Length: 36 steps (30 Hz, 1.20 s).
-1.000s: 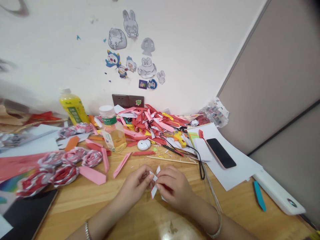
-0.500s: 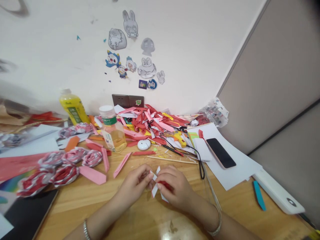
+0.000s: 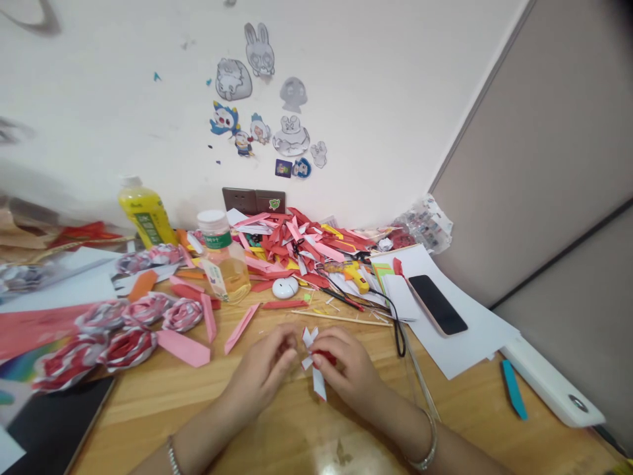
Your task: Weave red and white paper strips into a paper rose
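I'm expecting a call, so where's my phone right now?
In the head view, the phone lies on the large white sheet, beyond and to the right of your right hand, just right of the small white papers.

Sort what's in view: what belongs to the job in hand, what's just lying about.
In the job: white-and-red paper, held by the right hand; left hand, close beside it; probably the paper pile.

Just lying about, it seems: phone; yellow bottle; white case.
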Tool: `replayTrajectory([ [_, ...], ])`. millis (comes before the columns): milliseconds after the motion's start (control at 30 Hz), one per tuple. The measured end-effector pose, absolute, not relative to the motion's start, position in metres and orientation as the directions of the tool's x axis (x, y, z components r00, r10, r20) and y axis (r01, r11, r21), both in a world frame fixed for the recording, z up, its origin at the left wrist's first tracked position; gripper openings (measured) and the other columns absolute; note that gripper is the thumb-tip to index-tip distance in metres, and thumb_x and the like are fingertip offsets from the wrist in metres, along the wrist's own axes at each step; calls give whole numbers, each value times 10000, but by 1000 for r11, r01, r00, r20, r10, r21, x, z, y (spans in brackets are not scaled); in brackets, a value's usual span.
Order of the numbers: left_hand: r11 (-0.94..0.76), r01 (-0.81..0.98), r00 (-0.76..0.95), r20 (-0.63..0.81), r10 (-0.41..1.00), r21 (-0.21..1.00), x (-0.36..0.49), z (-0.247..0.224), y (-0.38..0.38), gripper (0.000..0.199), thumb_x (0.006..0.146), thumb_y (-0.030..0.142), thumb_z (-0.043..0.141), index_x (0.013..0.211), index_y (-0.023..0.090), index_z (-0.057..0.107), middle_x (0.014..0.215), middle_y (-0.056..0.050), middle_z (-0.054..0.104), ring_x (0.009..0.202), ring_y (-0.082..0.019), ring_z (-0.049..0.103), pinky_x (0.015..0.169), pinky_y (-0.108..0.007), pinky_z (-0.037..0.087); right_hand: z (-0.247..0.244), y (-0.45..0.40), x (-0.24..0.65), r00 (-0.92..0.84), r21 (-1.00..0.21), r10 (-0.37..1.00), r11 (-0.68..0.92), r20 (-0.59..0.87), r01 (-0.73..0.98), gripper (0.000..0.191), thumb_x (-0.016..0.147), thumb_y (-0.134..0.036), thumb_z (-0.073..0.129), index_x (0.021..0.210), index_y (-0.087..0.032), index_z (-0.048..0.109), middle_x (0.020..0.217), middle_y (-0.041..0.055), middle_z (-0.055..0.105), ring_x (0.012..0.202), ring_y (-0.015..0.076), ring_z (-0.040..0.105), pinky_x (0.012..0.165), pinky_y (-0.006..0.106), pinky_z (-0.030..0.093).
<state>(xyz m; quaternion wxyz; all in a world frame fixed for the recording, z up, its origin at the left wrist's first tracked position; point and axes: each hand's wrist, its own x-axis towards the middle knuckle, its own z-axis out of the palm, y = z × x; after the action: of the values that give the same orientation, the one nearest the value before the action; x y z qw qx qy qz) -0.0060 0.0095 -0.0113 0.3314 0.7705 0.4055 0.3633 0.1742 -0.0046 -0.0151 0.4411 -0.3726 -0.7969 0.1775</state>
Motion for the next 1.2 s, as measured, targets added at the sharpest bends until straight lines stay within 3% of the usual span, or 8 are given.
replayTrajectory([
  [100,-623,456,592,306,745,635,-6,-14,6,205,832,363,499,932,194,559,803,-42,638,697,-190,579,631,-274,438,-16,-4,175,-321,-636,771,635,550,439,184,876,-236,460,831,-199,634,852,51,601,818,169,547,728,300,437],
  [200,-678,482,623,327,710,554,-4,-18,5,176,885,278,426,875,197,582,811,-53,665,728,-188,606,661,-265,439,-14,-5,176,-342,-653,781,625,523,427,170,860,-236,472,842,-195,636,854,52,587,814,170,545,719,302,438],
  [533,-511,416,490,289,823,752,0,-12,0,268,894,321,371,796,211,595,743,-20,660,657,-161,591,625,-234,464,-12,-7,172,-342,-625,787,617,514,479,88,749,-214,583,826,-190,616,807,44,581,771,182,526,677,303,427],
  [800,-537,429,533,276,800,727,3,-13,-1,269,901,276,345,779,202,573,723,-23,639,663,-160,590,632,-232,452,-16,-6,171,-305,-646,817,575,490,502,18,748,-182,566,740,-190,578,764,34,575,745,178,521,656,297,419],
  [1200,-581,455,514,334,790,675,0,-18,0,238,895,230,338,853,193,569,754,-49,664,689,-170,621,643,-244,460,-16,-7,170,-276,-659,794,604,541,448,93,772,-169,524,707,-187,588,735,40,590,720,166,540,646,286,433],
])
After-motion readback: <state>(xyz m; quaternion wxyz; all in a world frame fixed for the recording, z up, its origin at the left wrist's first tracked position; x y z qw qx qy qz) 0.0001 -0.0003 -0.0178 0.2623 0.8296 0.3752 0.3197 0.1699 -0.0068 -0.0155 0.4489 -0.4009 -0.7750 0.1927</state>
